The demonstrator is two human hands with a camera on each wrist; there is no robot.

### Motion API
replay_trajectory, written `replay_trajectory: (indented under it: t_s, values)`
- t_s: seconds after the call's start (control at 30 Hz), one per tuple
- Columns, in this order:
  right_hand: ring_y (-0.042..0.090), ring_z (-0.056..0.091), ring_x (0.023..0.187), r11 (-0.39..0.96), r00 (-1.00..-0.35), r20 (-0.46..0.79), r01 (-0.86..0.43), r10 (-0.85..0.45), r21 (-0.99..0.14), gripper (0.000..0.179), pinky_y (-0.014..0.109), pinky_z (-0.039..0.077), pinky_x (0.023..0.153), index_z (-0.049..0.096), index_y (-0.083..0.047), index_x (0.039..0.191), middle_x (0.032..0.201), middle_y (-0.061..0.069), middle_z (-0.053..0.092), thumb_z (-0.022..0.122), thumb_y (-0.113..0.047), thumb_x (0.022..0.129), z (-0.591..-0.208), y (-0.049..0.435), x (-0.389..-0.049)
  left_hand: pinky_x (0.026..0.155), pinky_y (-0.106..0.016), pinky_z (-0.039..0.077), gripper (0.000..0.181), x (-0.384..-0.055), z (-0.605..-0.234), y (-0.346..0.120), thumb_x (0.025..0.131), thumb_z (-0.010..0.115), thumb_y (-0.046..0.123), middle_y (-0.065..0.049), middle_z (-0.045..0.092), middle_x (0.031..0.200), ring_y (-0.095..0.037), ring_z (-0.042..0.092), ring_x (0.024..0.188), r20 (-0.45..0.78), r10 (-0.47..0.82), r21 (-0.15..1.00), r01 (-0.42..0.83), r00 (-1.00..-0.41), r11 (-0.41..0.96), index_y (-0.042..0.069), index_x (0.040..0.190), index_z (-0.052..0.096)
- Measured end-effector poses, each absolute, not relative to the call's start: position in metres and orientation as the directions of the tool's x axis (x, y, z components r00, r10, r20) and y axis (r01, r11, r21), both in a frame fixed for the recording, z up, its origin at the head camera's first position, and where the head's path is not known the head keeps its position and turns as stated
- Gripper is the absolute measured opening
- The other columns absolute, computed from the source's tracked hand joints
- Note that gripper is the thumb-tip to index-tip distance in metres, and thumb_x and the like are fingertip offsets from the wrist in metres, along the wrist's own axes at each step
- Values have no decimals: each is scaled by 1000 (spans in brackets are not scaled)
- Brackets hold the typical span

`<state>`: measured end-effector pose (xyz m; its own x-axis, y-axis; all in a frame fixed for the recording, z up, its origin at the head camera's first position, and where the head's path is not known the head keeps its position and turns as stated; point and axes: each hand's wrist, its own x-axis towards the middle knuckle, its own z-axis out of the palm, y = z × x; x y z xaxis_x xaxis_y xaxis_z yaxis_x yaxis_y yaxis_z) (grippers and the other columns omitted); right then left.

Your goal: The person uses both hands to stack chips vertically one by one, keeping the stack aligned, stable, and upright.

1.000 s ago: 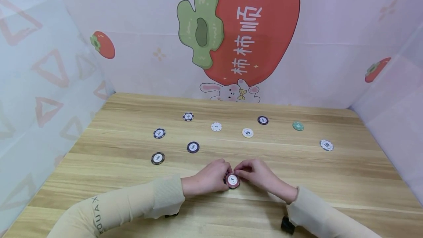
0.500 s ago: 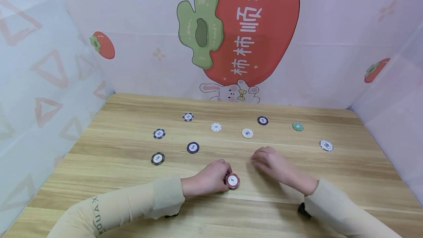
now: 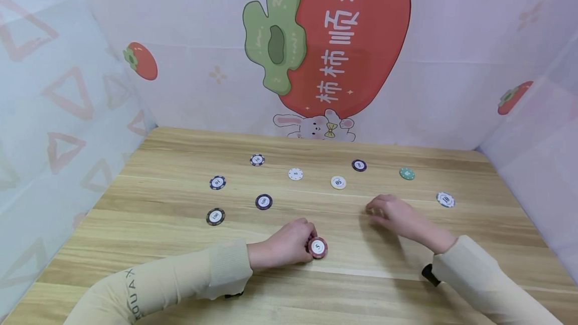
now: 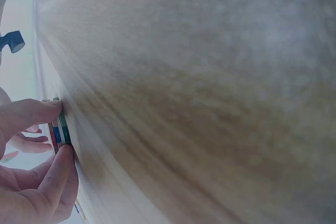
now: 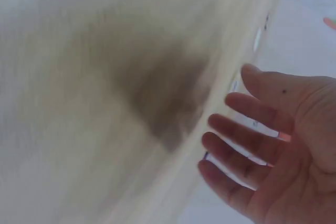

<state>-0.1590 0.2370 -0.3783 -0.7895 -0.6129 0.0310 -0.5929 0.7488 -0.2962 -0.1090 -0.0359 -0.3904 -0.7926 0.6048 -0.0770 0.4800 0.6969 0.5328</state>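
In the head view my left hand pinches a short stack of poker chips low on the table, a red chip marked 5 on top. The left wrist view shows the stack edge-on between thumb and fingers, with red, blue, white and green edges. To the right, my right hand hovers over the wood and holds nothing. Its fingers are spread and slightly bent in the right wrist view. Nearest to it lie a yellow-edged chip marked 50, a green chip and a white-and-grey chip marked 10.
Several more chips lie flat and apart: a black chip, two blue chips marked 10, a purple chip marked 500, a white chip and a dark purple chip. A printed cloth hangs behind the wooden table.
My right hand has left the chip stack and moved to the right and a little farther back, its fingers loosening. The left hand stays put, holding the stack.
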Motion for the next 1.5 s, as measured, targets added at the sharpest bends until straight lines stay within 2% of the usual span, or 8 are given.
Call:
replay_trajectory:
  t_s: [0.4, 0.6, 1.1, 1.3, 1.5]
  values:
    - [45, 50, 103, 840, -872, -90, -428, -480, -333, 30, 54, 41, 85, 59, 6, 108, 111, 27, 55, 61, -12, 84, -369, 279, -175, 62, -17, 39, 28, -109, -391, -36, 64, 76, 9, 4, 49, 77, -5, 44, 69, -81, 604, 521, 483, -793, 704, 6, 86, 60]
    - [46, 51, 101, 878, -903, -137, -345, -407, -333, 35, 54, 42, 81, 56, 6, 113, 115, 30, 52, 59, -16, 86, -367, 298, -183, 63, -17, 40, 28, -109, -391, -37, 64, 76, 8, 3, 50, 78, -5, 44, 69, -85, 607, 520, 484, -790, 704, 6, 87, 60]
    - [50, 51, 94, 907, -933, -121, -290, -339, -305, 36, 55, 43, 75, 55, 13, 107, 108, 36, 52, 62, -11, 82, -366, 341, -196, 64, -16, 41, 27, -109, -392, -35, 64, 75, 8, 4, 50, 78, -5, 45, 70, -84, 605, 515, 485, -792, 707, 6, 87, 60]
    - [52, 49, 96, 919, -940, -126, -271, -317, -287, 38, 58, 40, 79, 55, 14, 105, 106, 36, 53, 65, -12, 79, -369, 355, -198, 62, -18, 41, 28, -110, -395, -37, 63, 74, 9, 3, 49, 77, -6, 45, 69, -42, 627, 512, 522, -778, 682, 5, 86, 58]
    - [54, 48, 95, 929, -949, -133, -240, -286, -281, 39, 59, 39, 79, 55, 14, 104, 104, 36, 54, 65, -12, 77, -376, 368, -201, 63, -16, 41, 28, -109, -390, -35, 64, 75, 8, 4, 50, 77, -5, 45, 69, -78, 607, 511, 491, -791, 705, 6, 86, 59]
